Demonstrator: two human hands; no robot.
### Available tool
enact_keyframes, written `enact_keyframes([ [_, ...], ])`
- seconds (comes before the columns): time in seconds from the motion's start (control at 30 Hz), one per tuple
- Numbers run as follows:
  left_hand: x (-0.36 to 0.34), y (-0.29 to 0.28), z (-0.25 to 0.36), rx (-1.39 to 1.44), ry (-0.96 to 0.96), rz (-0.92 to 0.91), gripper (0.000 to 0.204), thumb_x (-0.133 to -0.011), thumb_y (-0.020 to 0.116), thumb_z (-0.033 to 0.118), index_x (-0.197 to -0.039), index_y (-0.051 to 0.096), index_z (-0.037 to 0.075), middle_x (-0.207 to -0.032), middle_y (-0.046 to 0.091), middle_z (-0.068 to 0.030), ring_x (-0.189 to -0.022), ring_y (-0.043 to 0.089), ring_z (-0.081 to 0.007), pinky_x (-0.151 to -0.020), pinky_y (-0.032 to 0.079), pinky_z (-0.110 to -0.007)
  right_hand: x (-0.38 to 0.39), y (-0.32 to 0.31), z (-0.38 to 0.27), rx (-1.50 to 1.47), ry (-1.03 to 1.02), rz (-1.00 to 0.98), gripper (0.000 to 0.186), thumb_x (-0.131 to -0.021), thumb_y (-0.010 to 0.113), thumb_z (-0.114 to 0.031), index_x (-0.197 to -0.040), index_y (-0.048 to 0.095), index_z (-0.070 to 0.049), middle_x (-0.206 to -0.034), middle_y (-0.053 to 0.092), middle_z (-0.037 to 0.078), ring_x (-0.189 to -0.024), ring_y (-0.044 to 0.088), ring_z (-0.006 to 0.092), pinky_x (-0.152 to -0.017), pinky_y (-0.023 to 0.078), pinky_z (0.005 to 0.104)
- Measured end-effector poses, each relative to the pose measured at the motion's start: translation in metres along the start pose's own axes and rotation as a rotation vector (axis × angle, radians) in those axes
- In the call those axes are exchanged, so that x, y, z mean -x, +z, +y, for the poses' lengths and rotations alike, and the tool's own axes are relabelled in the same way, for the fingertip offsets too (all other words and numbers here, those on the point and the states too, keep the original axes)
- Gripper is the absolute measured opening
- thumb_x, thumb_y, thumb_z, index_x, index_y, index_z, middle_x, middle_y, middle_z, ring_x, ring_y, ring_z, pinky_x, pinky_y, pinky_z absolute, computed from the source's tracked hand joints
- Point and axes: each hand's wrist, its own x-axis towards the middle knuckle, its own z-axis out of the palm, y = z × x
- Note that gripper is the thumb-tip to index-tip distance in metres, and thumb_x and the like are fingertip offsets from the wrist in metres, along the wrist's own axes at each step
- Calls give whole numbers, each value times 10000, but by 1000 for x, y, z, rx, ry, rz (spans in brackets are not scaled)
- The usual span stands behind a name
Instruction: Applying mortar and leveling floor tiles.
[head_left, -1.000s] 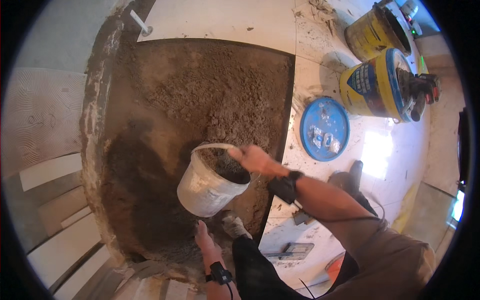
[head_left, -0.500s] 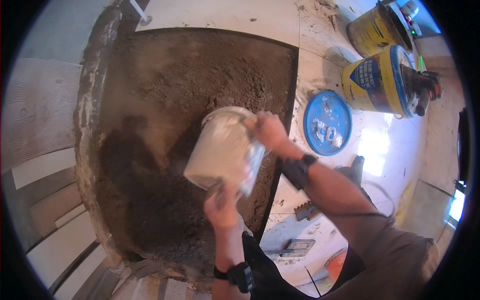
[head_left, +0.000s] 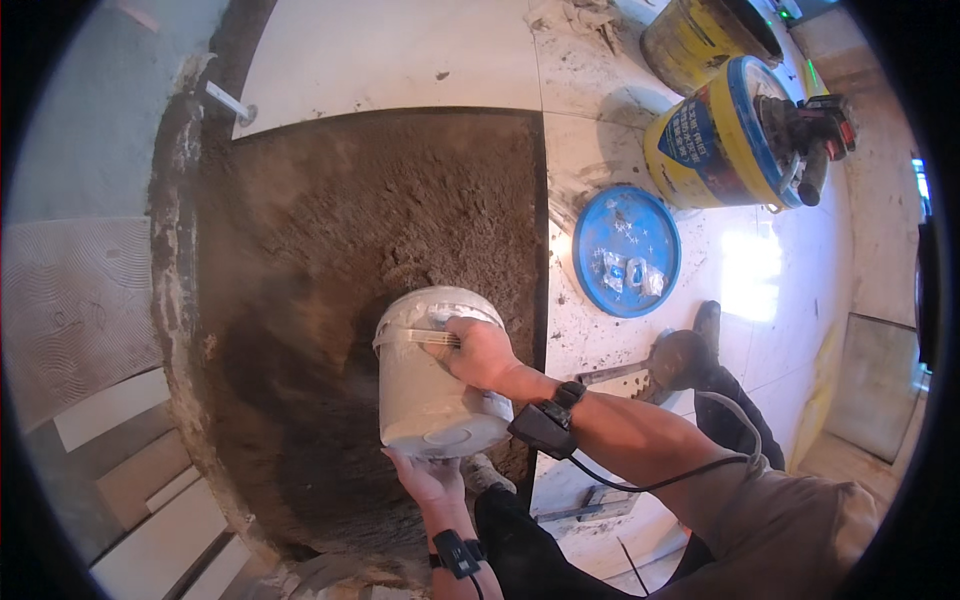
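A white plastic bucket (head_left: 440,400) hangs tilted over the brown sandy bed (head_left: 450,180), its mouth turned away from me and its bottom facing back toward me. My right hand (head_left: 478,352) is closed on the bail handle (head_left: 418,338) at the bucket's side, near the rim. Under the bottom edge, my left hand (head_left: 430,480) supports the bucket, with its fingers partly hidden behind it. The inside of the bucket cannot be seen. A roughened mound of loose sandy material lies just beyond the rim.
Beside the bed, a blue lid (head_left: 627,250) with small tiled spacers or wrappers lies on the pale tiles. Behind it stand a yellow-blue bucket (head_left: 700,145) bearing a power tool (head_left: 825,140), and a dirty yellow bucket (head_left: 700,40). A notched trowel (head_left: 615,375) lies nearer my legs.
The bucket has swung toward me, its bottom now turned more to my view. My right hand has moved nearer with it, and my left hand has shifted under the base. The view has shifted too.
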Motion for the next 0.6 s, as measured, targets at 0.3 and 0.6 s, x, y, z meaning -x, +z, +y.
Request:
enact_keyframes([
  [0.3, 39, 71, 67, -174, 217, -140, 777, -917, 529, 580, -1490, 290, 112, -1509, 336, -105, -1365, 342, -290, -1080, 312, -480, -49, -78, -55, -175, 55, -84, 478, -855, 652, -494, -1043, 692, -56, -740, 680, 208, -675, 691, 300, -638, 547, 401],
  [0.6, 208, -46, 61, -275, 299, 300, 815, -921, 379, 682, -1484, 290, 100, -1502, 348, -113, -1361, 358, -282, -1137, 262, -448, 188, -28, -71, -262, -148, -578, 514, -923, 557, -462, -1415, 439, -375, -977, 685, 161, -828, 673, 329, -712, 542, 418],
])
